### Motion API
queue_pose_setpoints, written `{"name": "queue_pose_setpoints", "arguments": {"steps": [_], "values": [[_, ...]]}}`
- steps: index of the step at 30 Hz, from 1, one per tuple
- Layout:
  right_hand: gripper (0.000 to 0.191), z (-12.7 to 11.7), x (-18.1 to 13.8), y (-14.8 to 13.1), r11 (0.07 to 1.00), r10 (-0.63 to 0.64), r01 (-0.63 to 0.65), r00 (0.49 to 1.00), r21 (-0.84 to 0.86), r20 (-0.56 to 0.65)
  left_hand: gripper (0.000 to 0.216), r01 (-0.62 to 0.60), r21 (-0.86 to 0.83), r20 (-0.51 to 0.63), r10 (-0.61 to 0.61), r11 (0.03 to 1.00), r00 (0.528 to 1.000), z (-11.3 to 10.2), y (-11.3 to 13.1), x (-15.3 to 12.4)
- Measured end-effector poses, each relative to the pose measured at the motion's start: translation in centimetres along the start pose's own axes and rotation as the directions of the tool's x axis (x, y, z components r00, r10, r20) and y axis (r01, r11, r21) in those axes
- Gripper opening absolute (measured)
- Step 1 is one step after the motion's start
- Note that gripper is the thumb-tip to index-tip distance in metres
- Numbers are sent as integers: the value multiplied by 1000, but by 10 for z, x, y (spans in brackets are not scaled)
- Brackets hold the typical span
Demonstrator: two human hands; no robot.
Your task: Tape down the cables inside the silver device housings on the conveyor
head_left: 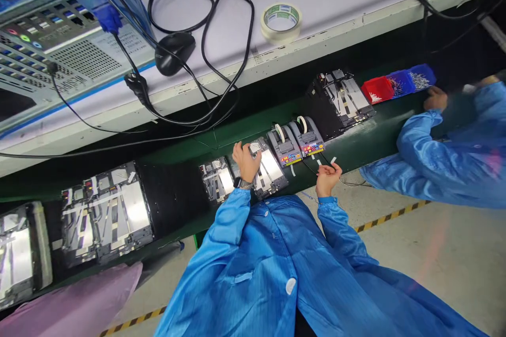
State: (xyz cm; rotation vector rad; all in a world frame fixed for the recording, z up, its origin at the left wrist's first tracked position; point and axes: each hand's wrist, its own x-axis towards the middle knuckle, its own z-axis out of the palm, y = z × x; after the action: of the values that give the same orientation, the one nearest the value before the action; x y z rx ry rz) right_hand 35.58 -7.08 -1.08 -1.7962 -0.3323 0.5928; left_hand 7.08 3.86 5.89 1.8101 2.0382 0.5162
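My left hand [245, 164], with a dark watch at the wrist, lies over the left edge of a flat laptop-like unit [267, 169] with a silvery metal face. Its thumb and fingers are apart. Just left of it is a similar, narrower unit [217, 179]. My right hand [328, 180] is raised at the bench's front edge, fingertips pinched, with a short strip of white tape [333, 160] at them. Beyond it are two grey tape dispensers, a left one [283, 145] and a right one [307, 137], each with a white tape roll and lit display.
Stacked units [343, 97] stand right of the dispensers, beside a red bin [377, 89] and blue bins [419, 78] of small parts. A co-worker's hand [436, 99] is near the bins. More units [116, 210] lie left. A shelf [336, 23] holds a tape roll, mouse and cables.
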Motion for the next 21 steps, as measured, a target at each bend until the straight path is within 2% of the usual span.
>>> {"name": "queue_pose_setpoints", "arguments": {"steps": [3,6,7,8,10,12,13,14,15,16,19,21], "values": [[57,17,-20,-37,977,-210,211,958,15,198,47,-67,99,103,57,993,993,6,6,24],[56,50,-32,-75,944,-304,329,844,21,442,51,-79,125,176,56,989,983,8,3,37],[55,63,-31,-86,936,-305,351,781,22,544,52,-72,127,195,46,989,980,7,2,38],[56,77,-29,-95,928,-296,371,698,24,652,53,-64,126,213,36,990,976,5,0,39],[61,107,-19,-110,905,-248,425,493,18,834,55,-56,117,245,26,992,969,1,-3,39],[67,136,-6,-122,860,-148,510,280,-17,949,53,-50,97,269,22,994,963,-2,-4,39],[69,150,0,-126,829,-89,558,198,-38,976,50,-40,89,276,14,995,961,-3,-4,39],[69,164,4,-130,796,-43,603,151,-58,988,48,-25,85,279,0,996,960,-4,-3,40],[70,176,7,-132,763,-22,642,142,-75,990,46,-8,86,278,-16,996,961,-4,-2,42],[70,186,8,-134,732,-29,675,164,-90,986,45,7,89,274,-31,996,961,-3,0,43],[79,203,3,-132,642,-155,759,268,-109,951,46,15,96,276,-41,995,960,0,6,47],[86,204,-4,-128,571,-215,816,254,-89,943,48,8,99,299,-37,995,954,1,8,48]]}}
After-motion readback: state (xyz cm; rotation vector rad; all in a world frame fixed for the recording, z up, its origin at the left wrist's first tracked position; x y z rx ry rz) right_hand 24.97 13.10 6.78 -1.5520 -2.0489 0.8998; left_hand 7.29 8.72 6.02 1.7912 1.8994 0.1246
